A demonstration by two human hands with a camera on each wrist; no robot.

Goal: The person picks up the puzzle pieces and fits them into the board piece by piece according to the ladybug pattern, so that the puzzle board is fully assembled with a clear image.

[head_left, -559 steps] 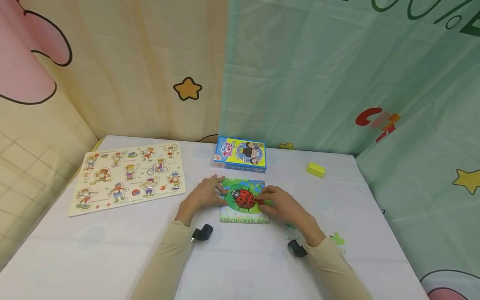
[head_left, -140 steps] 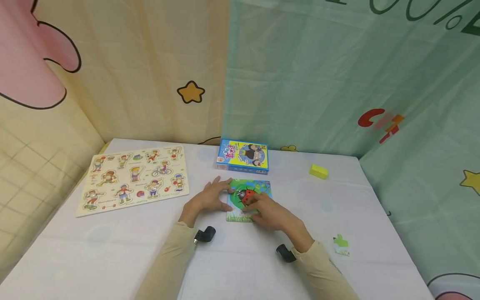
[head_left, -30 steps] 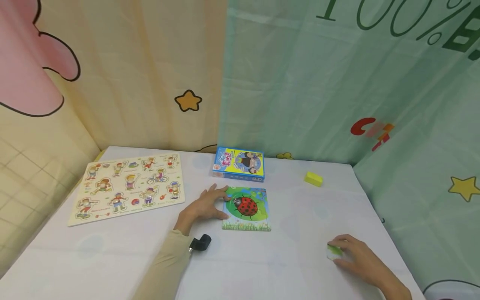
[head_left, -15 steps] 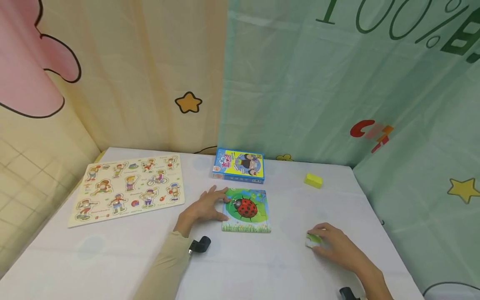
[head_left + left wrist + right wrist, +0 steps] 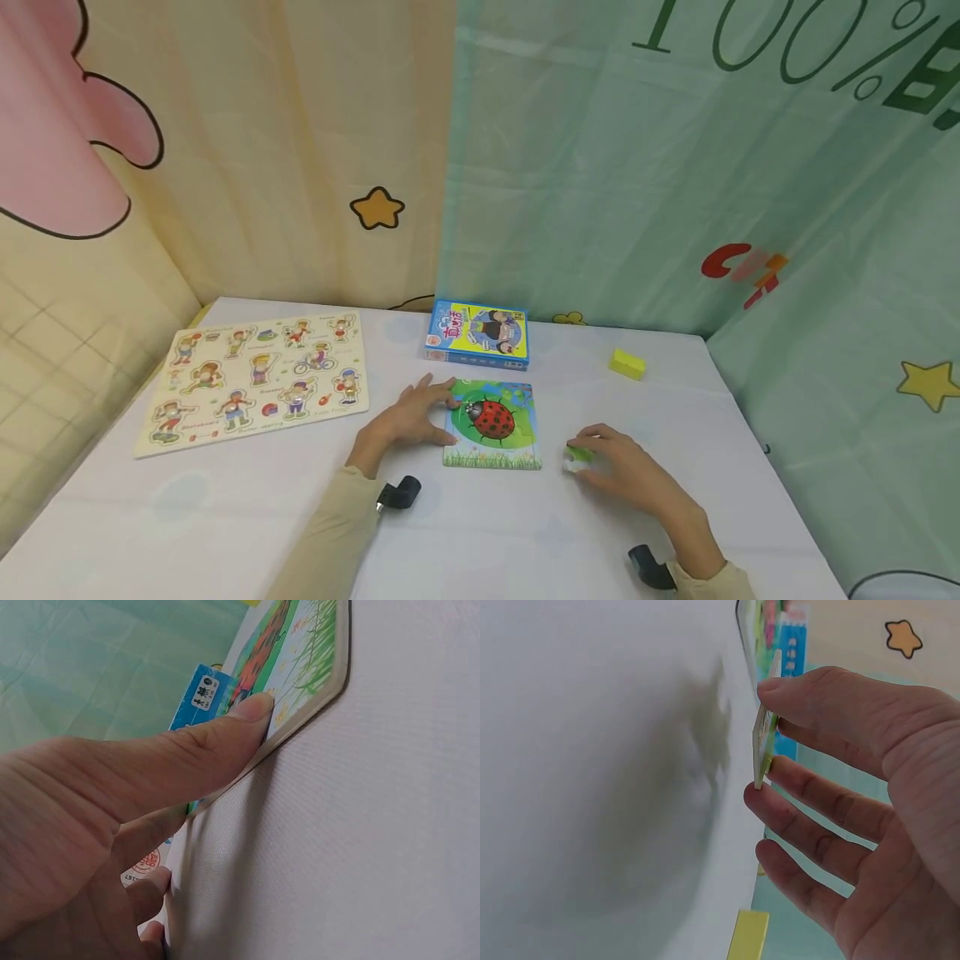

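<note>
In the head view, a square ladybug jigsaw puzzle (image 5: 492, 423) lies flat mid-table, its picture up. My left hand (image 5: 407, 421) rests at its left edge, thumb near the lower part and index finger near the upper corner. The left wrist view shows the thumb (image 5: 251, 709) laid over the puzzle's rim, the other fingers spread beyond it. Just right of the puzzle, my right hand (image 5: 626, 468) pinches a small green and white puzzle piece (image 5: 577, 457). In the right wrist view the piece (image 5: 763, 742) is held edge-on above the table between thumb and fingertips.
A blue and yellow box (image 5: 477, 335) stands behind the puzzle. A pale wooden board with child figures (image 5: 255, 379) lies at the left. Towards the back right sits a yellow block (image 5: 627, 364). Printed curtains (image 5: 585, 167) hang behind the white table (image 5: 480, 542).
Over the last second my right hand carries the puzzle piece leftward from the table's right side to beside the puzzle. My left hand stays at the puzzle's left edge.
</note>
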